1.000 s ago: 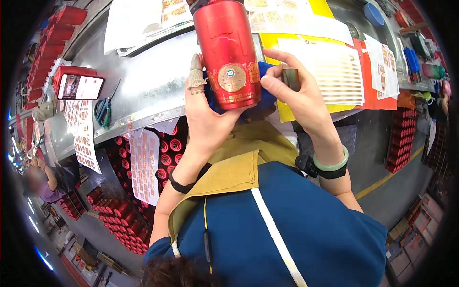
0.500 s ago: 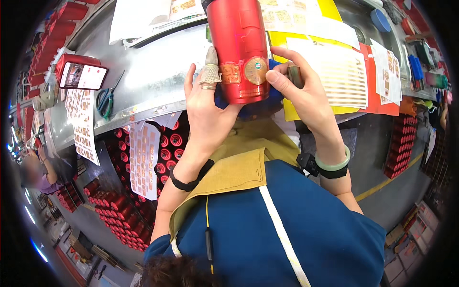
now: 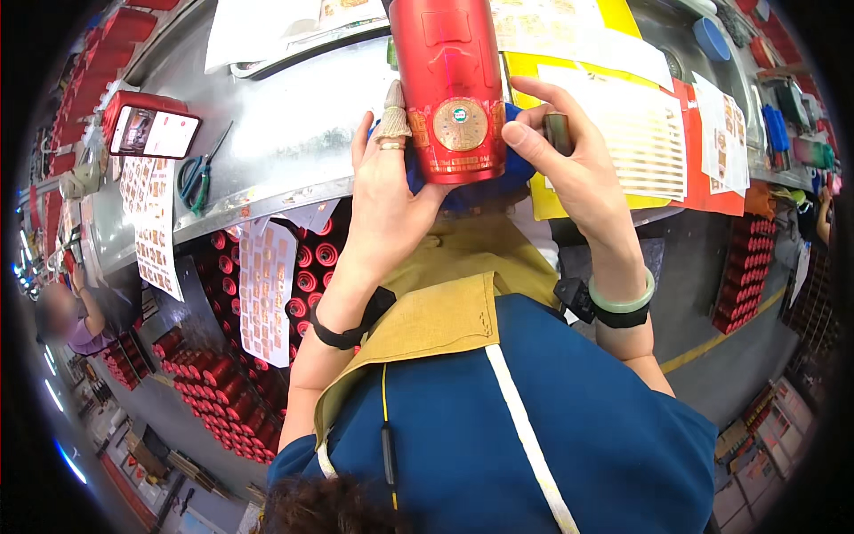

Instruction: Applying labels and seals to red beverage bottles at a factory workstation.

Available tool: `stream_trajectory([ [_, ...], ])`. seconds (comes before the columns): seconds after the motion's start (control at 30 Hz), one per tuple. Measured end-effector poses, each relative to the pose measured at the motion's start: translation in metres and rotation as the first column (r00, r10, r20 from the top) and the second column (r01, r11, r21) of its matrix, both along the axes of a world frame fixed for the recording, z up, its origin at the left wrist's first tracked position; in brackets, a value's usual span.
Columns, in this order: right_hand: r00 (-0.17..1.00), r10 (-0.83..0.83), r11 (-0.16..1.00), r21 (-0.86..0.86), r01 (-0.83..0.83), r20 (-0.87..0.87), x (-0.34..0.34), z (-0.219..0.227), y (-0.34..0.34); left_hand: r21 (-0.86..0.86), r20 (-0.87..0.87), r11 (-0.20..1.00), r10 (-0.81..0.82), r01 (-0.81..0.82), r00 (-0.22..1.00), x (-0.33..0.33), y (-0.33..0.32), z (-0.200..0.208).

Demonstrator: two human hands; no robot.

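Note:
A shiny red metal canister point(image 3: 451, 89) with a round gold medallion point(image 3: 460, 124) and gold print low on its side leans over the bench's near edge, between my two hands. My left hand point(image 3: 391, 182) holds its left side and lower end, the thumb going under the base; one finger wears a pale ribbed cot point(image 3: 391, 120). My right hand point(image 3: 569, 147) is curved at the other side, thumb and forefinger tips at the canister's edge. A dark green finger cot point(image 3: 558, 133) sits on one of its fingers. Something blue point(image 3: 516, 173) shows behind the canister, partly hidden.
Sticker sheets point(image 3: 614, 133) lie on a yellow sheet at right, beside a red folder point(image 3: 703, 187). Scissors point(image 3: 200, 178) and a phone point(image 3: 154, 132) are on the metal bench at left, above a hanging sticker sheet point(image 3: 156, 231). Red canisters point(image 3: 218, 392) stand stacked below.
The canister has turned, so its medallion has shifted left towards the middle of the visible side. Both hands stay beside it, the right slightly changed in place.

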State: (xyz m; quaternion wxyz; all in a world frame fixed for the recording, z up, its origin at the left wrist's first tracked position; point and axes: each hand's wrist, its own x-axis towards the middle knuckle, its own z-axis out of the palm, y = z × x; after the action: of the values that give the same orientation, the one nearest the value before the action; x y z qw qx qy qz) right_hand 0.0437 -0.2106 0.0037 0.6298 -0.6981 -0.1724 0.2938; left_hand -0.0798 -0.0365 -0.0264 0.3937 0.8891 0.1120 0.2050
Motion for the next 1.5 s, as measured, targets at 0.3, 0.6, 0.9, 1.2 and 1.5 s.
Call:
stream_trajectory([
  [0.3, 0.999, 0.043, 0.999, 0.011, -0.043, 0.001, -0.001, -0.001, 0.012, -0.004, -0.011, 1.0, -0.031, 0.031, 0.999, -0.001, 0.001, 0.002],
  [0.6, 0.996, 0.023, 0.999, -0.04, -0.02, 0.081, -0.004, 0.0, 0.013, -0.008, -0.022, 1.0, -0.017, 0.016, 1.0, -0.001, -0.001, 0.002],
  [0.9, 0.997, 0.01, 0.998, -0.055, -0.006, 0.072, -0.006, 0.002, 0.014, -0.036, -0.065, 0.999, -0.013, 0.011, 0.998, -0.002, -0.003, 0.002],
  [1.2, 0.997, -0.005, 0.999, -0.047, 0.009, 0.079, -0.005, 0.006, 0.017, -0.048, -0.074, 0.999, -0.026, 0.022, 0.997, -0.004, -0.001, -0.005],
  [1.5, 0.996, 0.034, 0.999, -0.01, -0.034, 0.085, 0.004, -0.005, 0.01, 0.024, -0.082, 1.0, -0.003, 0.005, 0.997, -0.005, -0.001, -0.006],
])
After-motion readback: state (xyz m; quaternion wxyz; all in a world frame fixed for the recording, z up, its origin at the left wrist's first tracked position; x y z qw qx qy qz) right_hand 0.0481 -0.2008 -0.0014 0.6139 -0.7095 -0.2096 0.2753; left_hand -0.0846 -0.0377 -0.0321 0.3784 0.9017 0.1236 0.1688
